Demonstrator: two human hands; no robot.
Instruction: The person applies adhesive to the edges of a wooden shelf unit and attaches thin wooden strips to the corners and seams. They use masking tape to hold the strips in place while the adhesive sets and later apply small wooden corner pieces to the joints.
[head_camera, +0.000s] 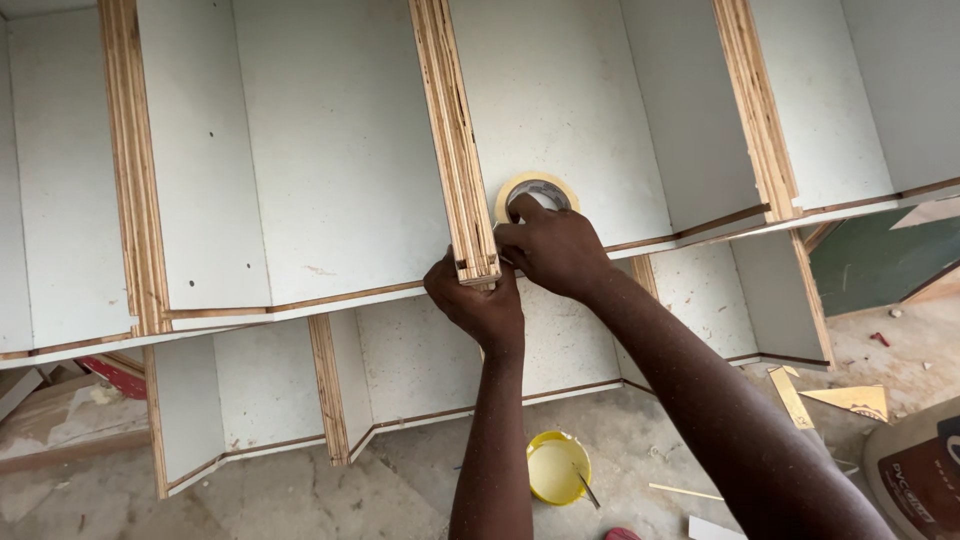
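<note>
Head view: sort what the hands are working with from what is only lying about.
In hand:
- roll of masking tape, held by the right hand
- plywood divider edge, its lower end pinched by the left hand
- white shelf unit

Lying about:
- yellow tub with a stick in it, on the floor
- gold offcuts
- sack at lower right

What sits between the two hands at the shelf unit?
In the head view, the bare plywood edge of the upright divider runs between the left hand and the right hand, which holds the tape roll.
</note>
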